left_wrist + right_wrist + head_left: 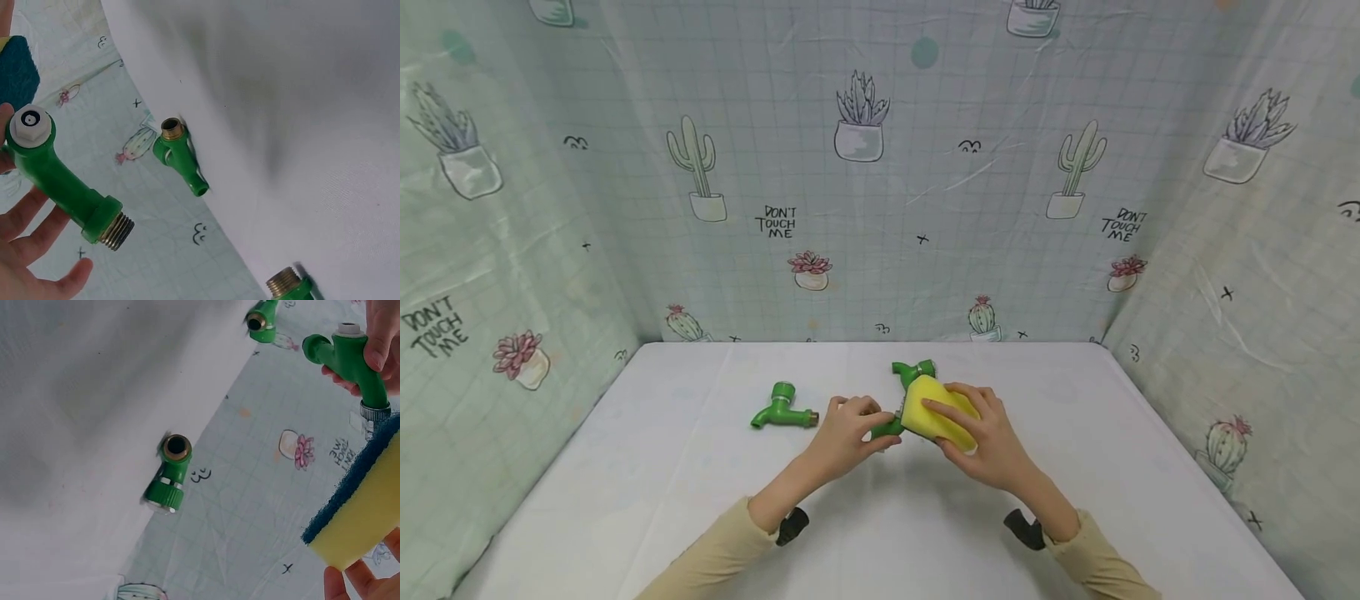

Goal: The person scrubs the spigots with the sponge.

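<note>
My left hand (841,437) grips a green plastic tap (351,361) above the table; its threaded brass inlet (117,231) and a white nut (30,127) show in the left wrist view. My right hand (992,442) holds a yellow sponge (934,404) with a dark blue scouring side (353,478). That rough side is against or very near the tap's silver-ringed end (375,414); exact contact is hard to tell. A second green tap (782,410) lies on the table left of my left hand. Partly behind the sponge, a third green tap (913,372) lies farther back.
The white table (700,492) ends at a back wall of cactus-print cloth (925,192), and the same cloth hangs on both sides. A black piece (792,527) sits by my left wrist, another black piece (1024,530) by my right.
</note>
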